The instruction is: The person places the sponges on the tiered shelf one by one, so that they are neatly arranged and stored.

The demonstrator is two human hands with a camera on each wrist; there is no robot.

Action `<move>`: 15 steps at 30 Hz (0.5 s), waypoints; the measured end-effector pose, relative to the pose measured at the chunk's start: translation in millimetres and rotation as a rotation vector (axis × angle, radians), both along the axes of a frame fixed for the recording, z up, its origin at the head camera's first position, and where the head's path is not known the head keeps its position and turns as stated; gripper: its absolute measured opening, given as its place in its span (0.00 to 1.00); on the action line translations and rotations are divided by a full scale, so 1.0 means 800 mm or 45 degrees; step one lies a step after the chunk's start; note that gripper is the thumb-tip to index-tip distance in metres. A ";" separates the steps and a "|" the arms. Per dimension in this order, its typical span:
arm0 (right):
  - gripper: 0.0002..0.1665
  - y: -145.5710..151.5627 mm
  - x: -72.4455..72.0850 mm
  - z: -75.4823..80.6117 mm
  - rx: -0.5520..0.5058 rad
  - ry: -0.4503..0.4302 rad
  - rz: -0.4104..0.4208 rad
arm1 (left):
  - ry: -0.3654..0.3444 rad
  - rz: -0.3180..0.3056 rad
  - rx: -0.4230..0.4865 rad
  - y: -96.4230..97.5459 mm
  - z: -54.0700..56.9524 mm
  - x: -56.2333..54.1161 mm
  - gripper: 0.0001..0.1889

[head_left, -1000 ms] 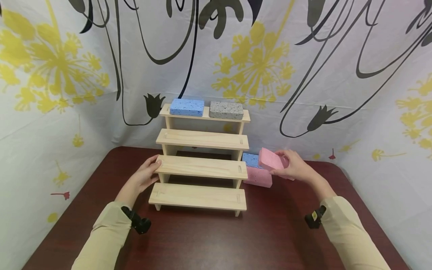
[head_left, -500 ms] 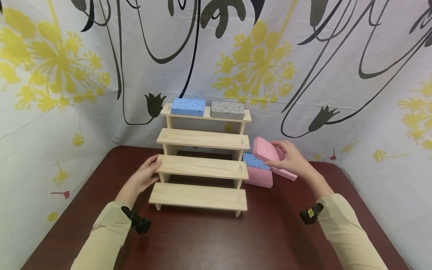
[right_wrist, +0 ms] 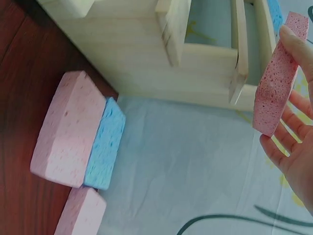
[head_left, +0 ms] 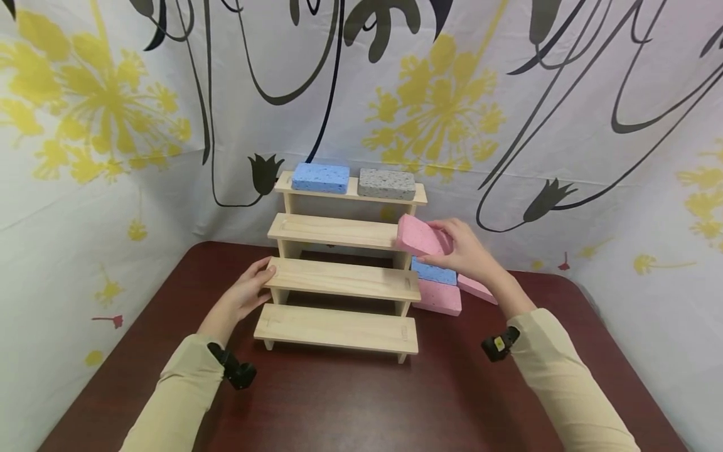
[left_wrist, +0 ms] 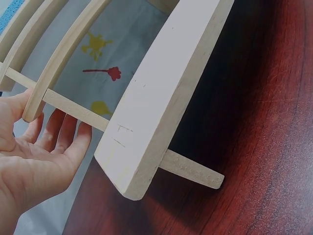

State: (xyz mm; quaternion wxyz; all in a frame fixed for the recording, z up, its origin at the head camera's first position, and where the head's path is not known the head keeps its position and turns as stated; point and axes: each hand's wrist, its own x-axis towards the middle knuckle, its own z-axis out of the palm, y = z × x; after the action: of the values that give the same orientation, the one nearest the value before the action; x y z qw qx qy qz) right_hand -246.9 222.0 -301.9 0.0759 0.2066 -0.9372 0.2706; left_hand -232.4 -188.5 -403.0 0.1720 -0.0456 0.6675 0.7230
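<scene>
Head | right grip [head_left: 464, 251] holds pink sponge [head_left: 417, 236], long axis dipping rightward | left grip [head_left: 244, 297] holds shelf [head_left: 344, 276]

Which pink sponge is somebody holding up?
The pink sponge gripped in the right hand, up above the table. The front pink sponge and the far-right pink sponge rest on the table, with no hand on them.

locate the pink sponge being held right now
In the head view, the pink sponge is right of centre, held in the right hand, covering the right end of the second-highest shelf, just above the lower blue sponge.
</scene>
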 end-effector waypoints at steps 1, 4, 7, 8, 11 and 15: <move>0.44 -0.004 -0.002 0.001 0.001 0.004 0.012 | 0.001 0.000 0.002 0.000 0.000 0.000 0.36; 0.43 -0.016 -0.006 0.005 -0.003 0.016 0.035 | -0.002 0.009 0.006 0.000 0.000 0.000 0.35; 0.44 -0.027 -0.011 0.008 -0.001 0.023 0.059 | -0.007 0.020 0.007 0.000 0.000 -0.001 0.35; 0.44 -0.031 -0.012 0.009 -0.002 0.022 0.065 | -0.008 0.023 0.007 0.000 0.000 -0.001 0.35; 0.45 -0.044 -0.017 0.011 -0.005 0.027 0.089 | -0.008 0.027 0.003 0.000 0.000 -0.001 0.35; 0.45 -0.061 -0.022 0.010 -0.007 0.023 0.113 | -0.009 0.028 -0.009 0.001 -0.001 0.000 0.35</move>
State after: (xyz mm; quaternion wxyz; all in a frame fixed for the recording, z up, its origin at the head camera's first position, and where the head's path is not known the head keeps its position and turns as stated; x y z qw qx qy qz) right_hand -264.7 173.6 -293.9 0.0727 0.2501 -0.9257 0.2742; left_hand -232.5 -187.6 -403.7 0.1661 -0.0560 0.6688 0.7225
